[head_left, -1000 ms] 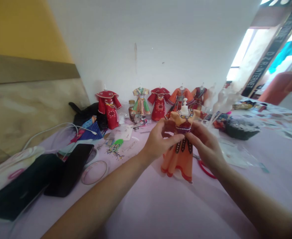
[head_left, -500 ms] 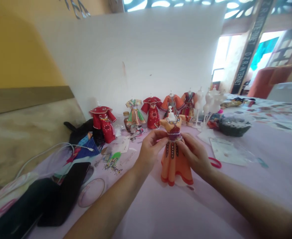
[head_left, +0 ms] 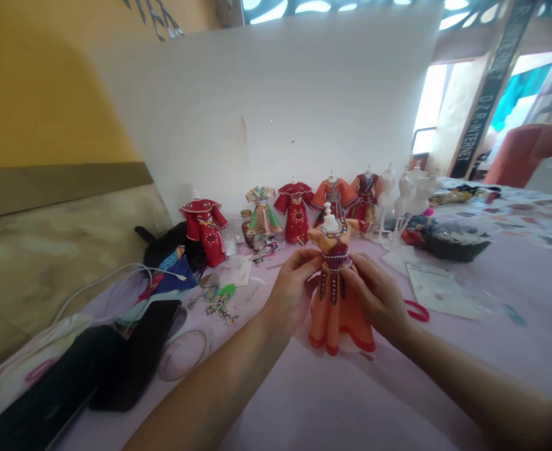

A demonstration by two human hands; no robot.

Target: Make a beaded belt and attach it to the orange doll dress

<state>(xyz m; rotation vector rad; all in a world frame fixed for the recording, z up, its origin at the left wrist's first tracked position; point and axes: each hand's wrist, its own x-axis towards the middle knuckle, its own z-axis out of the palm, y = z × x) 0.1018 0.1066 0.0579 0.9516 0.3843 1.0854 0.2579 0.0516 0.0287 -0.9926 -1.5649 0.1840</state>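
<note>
A miniature mannequin (head_left: 331, 220) stands upright on the table in front of me, wearing an orange doll dress (head_left: 334, 326) with a red hem. Rows of beads ring its purple waist, and dark studded strips hang below over the skirt. At the waist's left side, my left hand (head_left: 299, 279) is closed, thumb and fingers pinching the dress by the beaded band. Opposite it, my right hand (head_left: 374, 285) is closed on the right side of the same waist. The fingertips are partly hidden behind the dress.
Dressed mannequins, including a red one (head_left: 203, 232), line the white board. Bare white mannequins (head_left: 403, 194) and a dark basket (head_left: 457, 244) stand right of them. Spilled beads (head_left: 222, 307), a black phone (head_left: 137, 357) and an embroidery hoop (head_left: 183, 355) lie left; pink scissors handles (head_left: 416, 310) lie right.
The whole view has shifted slightly, so things appear farther right. Both hands stay at the dress's waist, with only slight finger movement.
</note>
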